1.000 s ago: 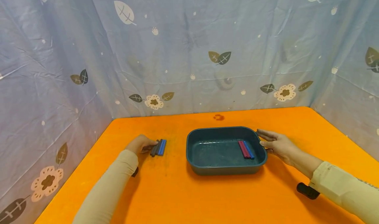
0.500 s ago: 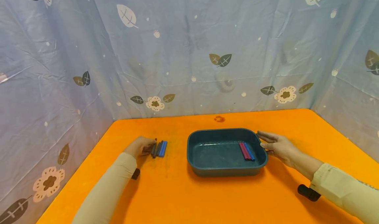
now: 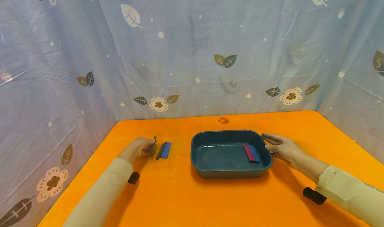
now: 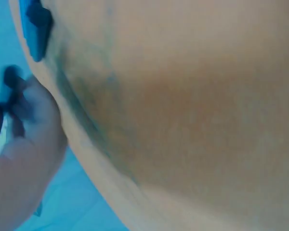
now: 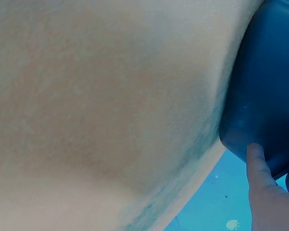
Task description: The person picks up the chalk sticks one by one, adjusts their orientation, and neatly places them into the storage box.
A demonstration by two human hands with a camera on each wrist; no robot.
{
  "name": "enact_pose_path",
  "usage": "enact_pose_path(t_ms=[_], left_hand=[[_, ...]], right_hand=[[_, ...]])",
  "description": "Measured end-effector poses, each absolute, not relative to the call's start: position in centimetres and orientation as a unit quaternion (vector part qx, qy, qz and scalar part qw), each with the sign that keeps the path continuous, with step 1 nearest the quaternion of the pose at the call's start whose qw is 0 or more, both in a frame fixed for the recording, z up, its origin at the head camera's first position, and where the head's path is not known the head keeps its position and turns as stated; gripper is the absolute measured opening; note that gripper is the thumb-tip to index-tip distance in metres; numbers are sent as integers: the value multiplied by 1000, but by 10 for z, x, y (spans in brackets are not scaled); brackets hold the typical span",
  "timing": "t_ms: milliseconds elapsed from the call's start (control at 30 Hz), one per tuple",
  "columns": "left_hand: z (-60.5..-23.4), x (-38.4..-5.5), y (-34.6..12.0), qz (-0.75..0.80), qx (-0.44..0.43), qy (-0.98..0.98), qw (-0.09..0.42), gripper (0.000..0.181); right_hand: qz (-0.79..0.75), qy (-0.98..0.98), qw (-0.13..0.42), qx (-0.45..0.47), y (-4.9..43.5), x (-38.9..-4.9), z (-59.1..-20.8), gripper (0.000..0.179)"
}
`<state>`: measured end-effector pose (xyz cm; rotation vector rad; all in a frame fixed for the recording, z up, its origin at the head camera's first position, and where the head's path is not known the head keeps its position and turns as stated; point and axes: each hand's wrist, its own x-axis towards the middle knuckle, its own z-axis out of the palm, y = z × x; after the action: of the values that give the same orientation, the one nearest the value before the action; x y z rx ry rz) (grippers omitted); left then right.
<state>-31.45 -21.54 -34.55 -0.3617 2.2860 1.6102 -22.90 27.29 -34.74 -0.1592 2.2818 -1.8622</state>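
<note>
The left hand [image 3: 138, 149] pinches a dark stick [image 3: 153, 146], now drawn apart from the remaining dark stick [image 3: 160, 151] and blue sticks [image 3: 168, 150] on the table [image 3: 180, 200]; its grip looks blurred at the wrist. The right hand [image 3: 285, 150], fingers extended, touches the dish [image 3: 222, 174], fingers partly hidden.

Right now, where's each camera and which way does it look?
Head: worn there, facing forward, down at the tray; left hand, right hand, sleeves show.
Left wrist: worn there, facing tabletop; left hand shows, holding dark stick.
Right wrist: worn there, facing tabletop, tray; right hand partly shows.
Head and right wrist share the tray.
</note>
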Motion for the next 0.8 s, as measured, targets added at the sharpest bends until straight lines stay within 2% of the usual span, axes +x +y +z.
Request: enact_pose_path(t_ms=[167, 467, 800], left_hand=[[-344, -311, -215, 571, -139, 793, 160, 43], [-334, -303, -209, 604, -144, 770, 150, 39], [-320, -299, -195, 644, -116, 736, 175, 44]], right_hand=[[-631, 768, 96, -58, 274, -230, -349, 62], [-620, 776, 101, -59, 274, -230, -347, 61], [-629, 770, 99, -54, 274, -229, -347, 61]])
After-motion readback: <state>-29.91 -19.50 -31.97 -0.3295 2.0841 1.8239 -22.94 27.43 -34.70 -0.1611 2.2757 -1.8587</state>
